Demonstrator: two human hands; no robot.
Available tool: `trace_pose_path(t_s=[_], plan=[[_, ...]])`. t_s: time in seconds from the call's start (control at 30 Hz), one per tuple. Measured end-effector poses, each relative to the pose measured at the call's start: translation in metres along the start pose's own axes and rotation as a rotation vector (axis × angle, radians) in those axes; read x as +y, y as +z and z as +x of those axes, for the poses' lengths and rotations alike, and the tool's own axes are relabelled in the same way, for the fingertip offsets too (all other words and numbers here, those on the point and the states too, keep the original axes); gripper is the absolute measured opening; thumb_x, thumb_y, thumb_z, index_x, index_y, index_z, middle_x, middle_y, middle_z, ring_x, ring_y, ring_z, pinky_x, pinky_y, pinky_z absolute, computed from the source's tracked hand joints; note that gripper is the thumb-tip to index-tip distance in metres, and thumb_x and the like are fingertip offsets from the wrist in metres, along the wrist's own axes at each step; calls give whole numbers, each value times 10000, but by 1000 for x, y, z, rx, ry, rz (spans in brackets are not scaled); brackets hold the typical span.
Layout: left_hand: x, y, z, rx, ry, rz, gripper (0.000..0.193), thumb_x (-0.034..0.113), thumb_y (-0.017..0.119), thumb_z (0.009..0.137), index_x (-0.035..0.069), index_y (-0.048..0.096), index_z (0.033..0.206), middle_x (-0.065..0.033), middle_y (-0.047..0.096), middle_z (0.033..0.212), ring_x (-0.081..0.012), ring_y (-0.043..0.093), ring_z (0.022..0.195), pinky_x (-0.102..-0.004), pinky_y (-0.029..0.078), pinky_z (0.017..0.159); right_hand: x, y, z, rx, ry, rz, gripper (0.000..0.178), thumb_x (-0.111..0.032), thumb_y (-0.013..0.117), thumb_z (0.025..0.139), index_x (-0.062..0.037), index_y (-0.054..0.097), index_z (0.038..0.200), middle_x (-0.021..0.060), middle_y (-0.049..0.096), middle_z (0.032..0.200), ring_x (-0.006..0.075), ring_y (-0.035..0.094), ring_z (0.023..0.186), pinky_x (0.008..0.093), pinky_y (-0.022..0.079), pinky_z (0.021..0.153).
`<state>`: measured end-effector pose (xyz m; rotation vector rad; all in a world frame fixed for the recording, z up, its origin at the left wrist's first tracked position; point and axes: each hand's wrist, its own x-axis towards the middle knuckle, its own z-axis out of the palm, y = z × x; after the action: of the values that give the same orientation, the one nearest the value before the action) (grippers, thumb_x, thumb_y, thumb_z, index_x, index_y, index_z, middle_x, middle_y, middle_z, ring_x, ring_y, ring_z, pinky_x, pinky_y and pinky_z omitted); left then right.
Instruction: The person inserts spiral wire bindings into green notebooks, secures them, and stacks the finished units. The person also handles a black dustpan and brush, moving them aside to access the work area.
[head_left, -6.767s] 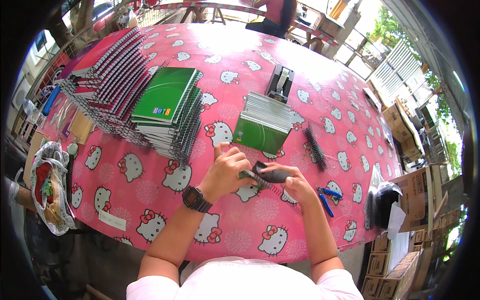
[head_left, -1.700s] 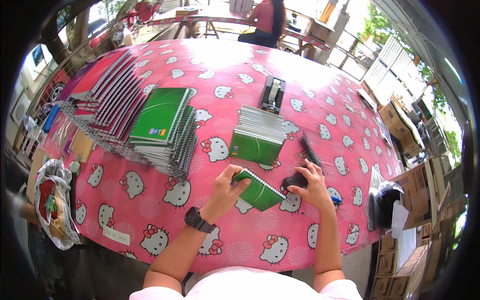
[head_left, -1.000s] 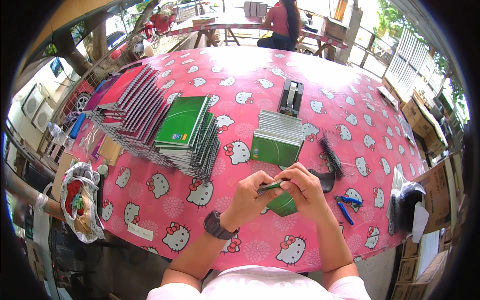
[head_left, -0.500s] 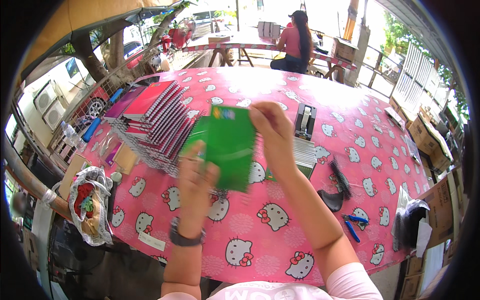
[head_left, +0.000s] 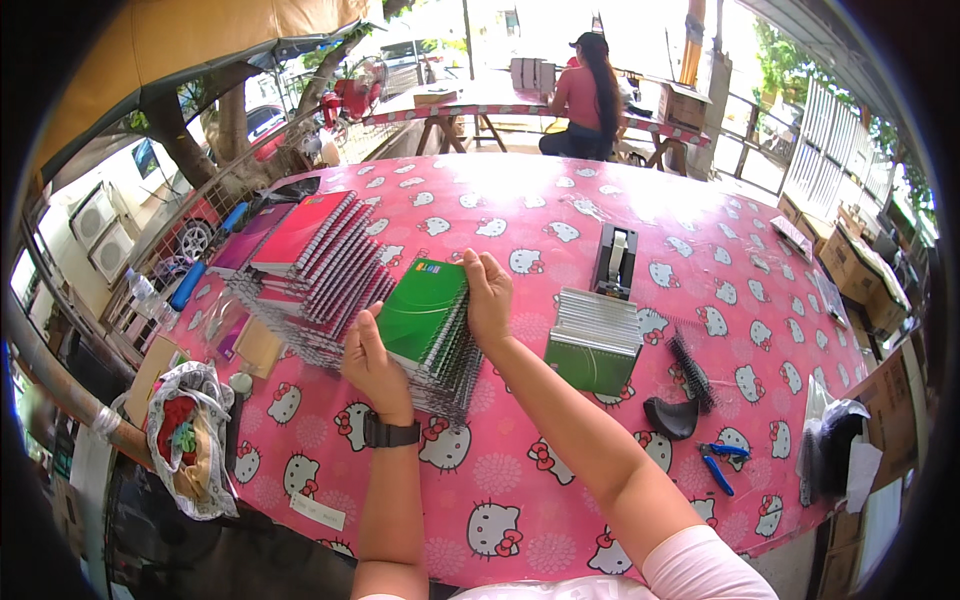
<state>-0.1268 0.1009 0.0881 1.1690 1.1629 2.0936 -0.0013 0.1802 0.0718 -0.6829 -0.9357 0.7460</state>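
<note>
**What the view is keeping out of sight**

The left hand [head_left: 372, 362] is covering the near-left corner of the green notebook [head_left: 424, 312], and its palm is facing away, so the fingers' grip is not showing. The right hand [head_left: 488, 297] is hiding the far-right corner of that notebook. The notebooks beneath the green notebook are showing only as spiral edges; their covers are lying hidden. Right of the green notebook, the black tape dispenser [head_left: 613, 262] is too small to read. Further right, the bag [head_left: 835, 462] at the desk [head_left: 560, 505] rim is blurring into the dark edge. Both forearms are running off the lower edge.
</note>
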Motion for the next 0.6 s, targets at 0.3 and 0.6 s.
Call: trace_pose_path(t_s=[0.3,0.6], plan=[[-2,11,-8,-33,14,-120,376,233,437,990,-77,643,1048,-171,620,1163,-203,602,1015,-320,481,883,-3,-13,5,-122,-8,-212,341,-294,489,954,-6,669,979,139,683,856,196,625,786,321,469,733],[61,-42,-22,-29,491,15,345,169,475,943,-41,508,1214,-172,538,1266,-248,492,1191,-385,368,1007,-100,-186,-29,-459,-353,-1284,270,-197,736,751,-90,667,989,87,647,986,277,592,981,407,431,878]])
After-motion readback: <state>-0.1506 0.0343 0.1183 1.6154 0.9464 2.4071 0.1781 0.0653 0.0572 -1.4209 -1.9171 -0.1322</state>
